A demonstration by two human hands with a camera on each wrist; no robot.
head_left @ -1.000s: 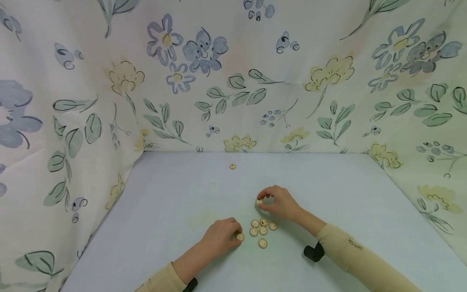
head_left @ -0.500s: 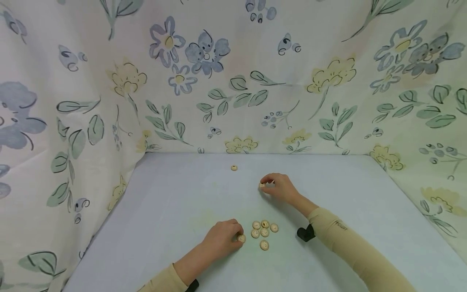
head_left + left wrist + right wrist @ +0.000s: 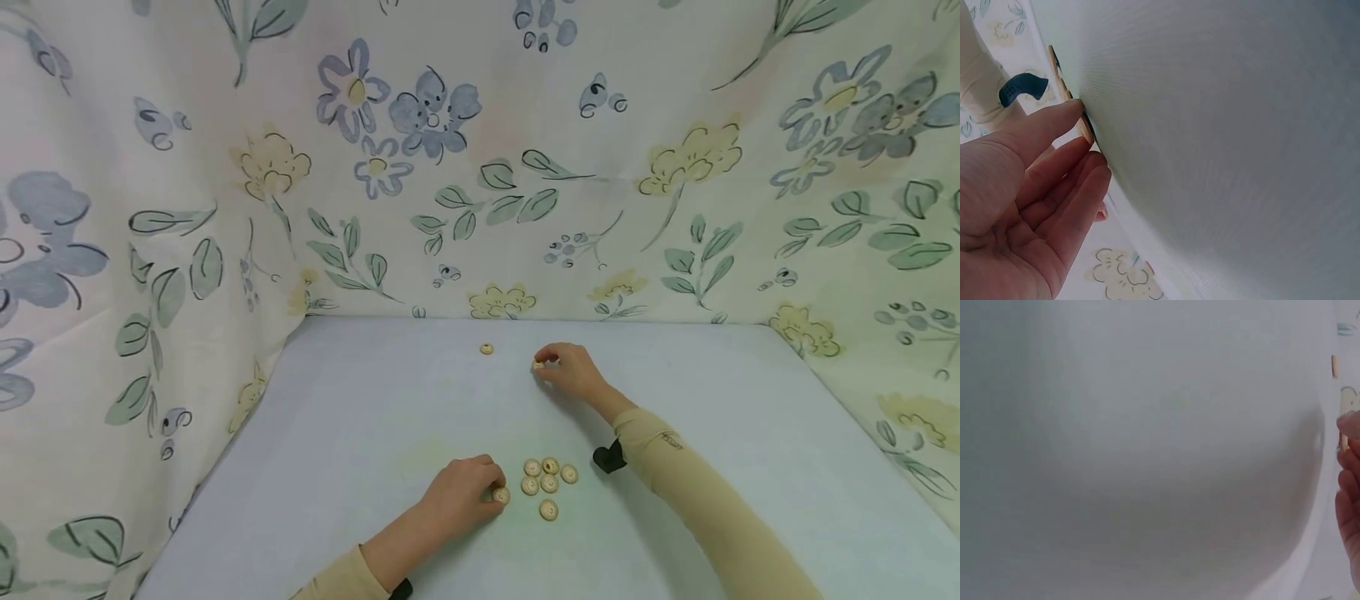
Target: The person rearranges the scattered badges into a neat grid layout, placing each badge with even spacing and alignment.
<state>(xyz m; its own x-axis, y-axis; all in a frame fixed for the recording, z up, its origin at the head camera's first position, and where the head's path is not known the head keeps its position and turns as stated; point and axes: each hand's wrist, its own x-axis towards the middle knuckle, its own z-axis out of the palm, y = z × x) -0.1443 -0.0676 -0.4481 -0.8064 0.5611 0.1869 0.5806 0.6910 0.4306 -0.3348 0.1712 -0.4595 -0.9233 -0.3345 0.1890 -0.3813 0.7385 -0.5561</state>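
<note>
Small round wooden buttons lie on the white table. My left hand (image 3: 461,492) pinches one button (image 3: 501,496) between thumb and fingers, low at the table, left of a loose cluster of buttons (image 3: 530,485). In the left wrist view, that button (image 3: 1086,129) shows edge-on between the thumb and fingers of my left hand (image 3: 1041,181). Farther back, my right hand (image 3: 576,373) pinches another button (image 3: 537,365), right of a lone button (image 3: 487,348) near the far edge. Only the fingers of my right hand (image 3: 1350,487) enter the right wrist view, so its grip is mostly out of frame.
The white tabletop (image 3: 360,433) spreads around both hands. A floral cloth (image 3: 480,183) hangs behind the far edge and along both sides. One button (image 3: 549,509) lies apart, just in front of the cluster. Black wrist pieces (image 3: 609,457) stick out under the sleeves.
My right hand has carried its button away from the cluster toward the table's far edge. The left hand has stayed with its button. The head view has shifted slightly.
</note>
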